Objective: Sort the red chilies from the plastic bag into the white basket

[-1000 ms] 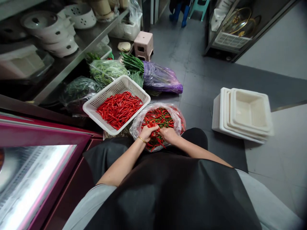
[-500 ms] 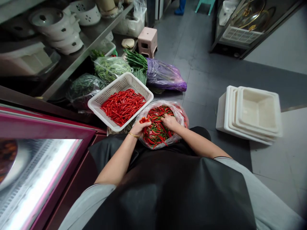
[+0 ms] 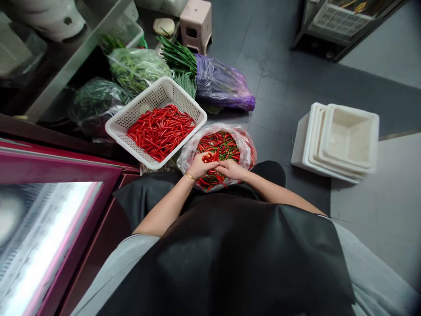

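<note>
My left hand (image 3: pixel 199 166) is closed around several red chilies (image 3: pixel 208 157), held above an open clear plastic bag (image 3: pixel 187 151). My right hand (image 3: pixel 230 169) meets it from the right, fingers pinched together at a red chili by the left fingertips; the exact grip is partly hidden. Inside the bag lie red chilies with green stems (image 3: pixel 226 142). To the left of the bag, a white perforated basket (image 3: pixel 115 127) holds a heap of red chilies (image 3: pixel 161 131) whose stems do not show.
Behind the basket lie bagged leafy greens (image 3: pixel 140 68) and green stalks in a purple bag (image 3: pixel 223 85). A pink stool (image 3: pixel 196 24) stands beyond. Stacked white tubs (image 3: pixel 350 138) are on the floor at right. A glass-topped red cabinet (image 3: pixel 108 180) borders my left side.
My right hand has come up out of the chilies in the bag and moved left to meet my left hand. The left keeps its chilies. The camera view has shifted.
</note>
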The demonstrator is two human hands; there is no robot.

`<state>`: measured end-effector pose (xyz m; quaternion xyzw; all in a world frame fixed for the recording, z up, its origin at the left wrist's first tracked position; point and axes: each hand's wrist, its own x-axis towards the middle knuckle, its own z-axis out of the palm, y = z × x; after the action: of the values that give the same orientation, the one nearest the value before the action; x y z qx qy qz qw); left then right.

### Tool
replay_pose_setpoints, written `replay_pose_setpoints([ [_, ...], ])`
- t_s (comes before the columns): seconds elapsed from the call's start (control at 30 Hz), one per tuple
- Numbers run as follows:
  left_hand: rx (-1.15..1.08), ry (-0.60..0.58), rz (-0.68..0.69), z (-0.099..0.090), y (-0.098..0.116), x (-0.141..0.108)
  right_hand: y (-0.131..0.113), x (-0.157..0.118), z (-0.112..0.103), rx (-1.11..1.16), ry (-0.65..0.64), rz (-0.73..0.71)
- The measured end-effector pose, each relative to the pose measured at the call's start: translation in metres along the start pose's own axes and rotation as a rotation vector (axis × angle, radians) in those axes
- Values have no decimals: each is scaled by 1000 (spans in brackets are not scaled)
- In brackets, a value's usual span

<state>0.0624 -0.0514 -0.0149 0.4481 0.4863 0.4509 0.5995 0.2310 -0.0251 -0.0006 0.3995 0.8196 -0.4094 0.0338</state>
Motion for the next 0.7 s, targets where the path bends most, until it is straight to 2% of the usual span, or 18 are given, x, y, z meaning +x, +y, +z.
replay_pose_setpoints([
  [0.07,182,-21,144,7,4,-5,7,-7,4,7,-133,130],
  [0.13,200,8,218,10,7,-9,15,-10,8,-155,-130,207],
  [0.2,54,76,157,5,8,-9,20,-7,12,-373,-27,247],
  [0.27,-165,137,-2,-6,7,-7,22,6,17,-486,-11,314],
  [0.37,-412,219,-197,-26,5,-4,21,35,14,-405,-102,391],
  [0.47,-495,273,-257,-40,2,-3,23,55,-9,-283,-69,339],
  [0.53,-538,266,-256,-45,1,-3,28,53,-28,-301,-34,320],
  [0.6,-584,249,-243,-48,0,-3,34,40,-42,-382,33,362],
  [0.7,-607,241,-262,-49,-5,0,37,21,-38,-471,117,395],
])
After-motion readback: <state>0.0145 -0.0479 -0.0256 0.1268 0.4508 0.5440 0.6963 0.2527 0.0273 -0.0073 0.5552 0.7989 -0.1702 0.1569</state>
